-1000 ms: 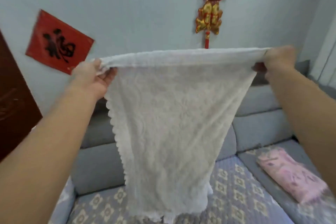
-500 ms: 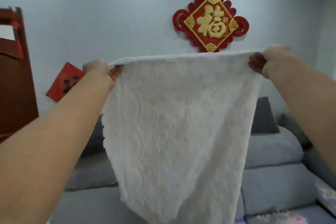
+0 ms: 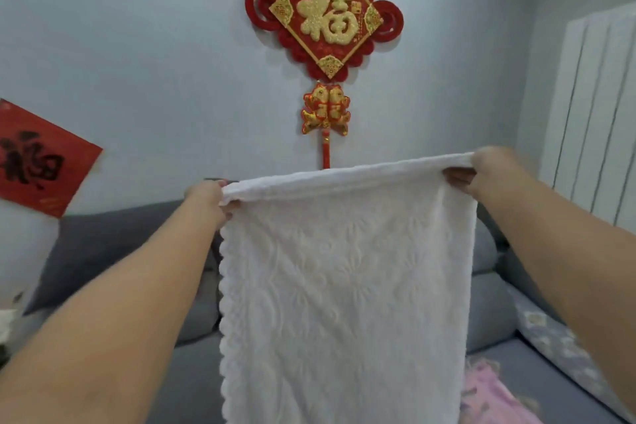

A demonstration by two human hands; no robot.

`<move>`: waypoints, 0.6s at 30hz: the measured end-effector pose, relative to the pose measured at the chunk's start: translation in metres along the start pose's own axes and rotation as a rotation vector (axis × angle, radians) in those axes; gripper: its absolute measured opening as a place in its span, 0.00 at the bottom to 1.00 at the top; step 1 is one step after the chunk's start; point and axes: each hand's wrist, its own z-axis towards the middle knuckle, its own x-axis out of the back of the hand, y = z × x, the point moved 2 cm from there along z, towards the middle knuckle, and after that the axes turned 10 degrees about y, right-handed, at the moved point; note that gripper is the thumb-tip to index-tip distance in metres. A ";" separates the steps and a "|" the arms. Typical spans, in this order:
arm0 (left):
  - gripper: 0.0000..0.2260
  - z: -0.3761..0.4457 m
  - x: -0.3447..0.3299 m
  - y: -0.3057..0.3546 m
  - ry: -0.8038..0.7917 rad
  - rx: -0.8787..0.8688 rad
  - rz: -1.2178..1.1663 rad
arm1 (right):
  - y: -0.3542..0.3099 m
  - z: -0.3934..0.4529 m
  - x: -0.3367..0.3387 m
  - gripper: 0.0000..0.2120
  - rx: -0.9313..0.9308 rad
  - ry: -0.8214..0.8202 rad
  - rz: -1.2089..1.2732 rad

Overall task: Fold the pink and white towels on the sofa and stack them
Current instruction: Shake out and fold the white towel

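White towel (image 3: 347,286) hangs in the air in front of the sofa (image 3: 103,241), stretched flat by its top edge so it drapes straight for a fold. Left hand (image 3: 206,198) pinches the top-left corner, right hand (image 3: 488,169) pinches the top-right corner, both held apart at the towel's full width. Lower end runs out of frame. Pink towel (image 3: 488,392) lies on the sofa seat just right of the white towel's lower part, apparently folded already, probably the stack base. Red knot ornament (image 3: 325,10) on the wall above the white towel.
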 end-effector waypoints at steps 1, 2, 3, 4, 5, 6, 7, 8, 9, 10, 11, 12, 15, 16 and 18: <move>0.13 0.005 -0.022 -0.015 -0.047 0.018 -0.006 | -0.001 0.013 0.016 0.10 -0.008 0.024 -0.006; 0.13 0.009 -0.046 -0.023 -0.082 0.016 -0.006 | -0.008 0.025 0.033 0.10 0.003 0.053 0.003; 0.11 0.009 -0.072 -0.026 -0.141 0.013 -0.018 | -0.019 0.033 0.048 0.10 0.030 0.093 0.019; 0.11 -0.001 -0.099 -0.025 -0.213 0.000 -0.011 | -0.032 0.041 0.061 0.11 0.059 0.129 0.047; 0.12 -0.007 -0.127 -0.021 -0.281 -0.015 -0.028 | -0.048 0.045 0.074 0.13 0.097 0.156 0.094; 0.15 -0.014 -0.151 -0.016 -0.340 -0.024 -0.076 | -0.066 0.046 0.084 0.14 0.145 0.175 0.139; 0.18 -0.020 -0.173 -0.009 -0.384 -0.021 -0.122 | -0.084 0.045 0.094 0.15 0.195 0.188 0.178; 0.19 -0.027 -0.191 -0.001 -0.422 -0.010 -0.152 | -0.102 0.042 0.101 0.15 0.248 0.198 0.216; 0.18 -0.033 -0.206 0.007 -0.460 -0.006 -0.177 | -0.118 0.036 0.108 0.14 0.303 0.212 0.247; 0.16 -0.036 -0.218 0.013 -0.491 -0.007 -0.186 | -0.132 0.028 0.112 0.14 0.353 0.226 0.268; 0.15 -0.037 -0.226 0.018 -0.510 -0.002 -0.197 | -0.142 0.018 0.115 0.13 0.400 0.233 0.273; 0.15 -0.034 -0.228 0.020 -0.533 0.002 -0.208 | -0.147 0.007 0.115 0.13 0.441 0.239 0.268; 0.14 -0.018 -0.214 0.008 -0.560 0.043 -0.218 | -0.135 -0.041 0.109 0.12 0.586 0.312 0.174; 0.12 -0.007 -0.201 -0.002 -0.540 0.051 -0.190 | -0.121 -0.063 0.104 0.10 0.653 0.354 0.093; 0.06 0.027 -0.167 -0.025 -0.495 0.054 -0.087 | -0.078 -0.112 0.092 0.08 0.785 0.451 -0.078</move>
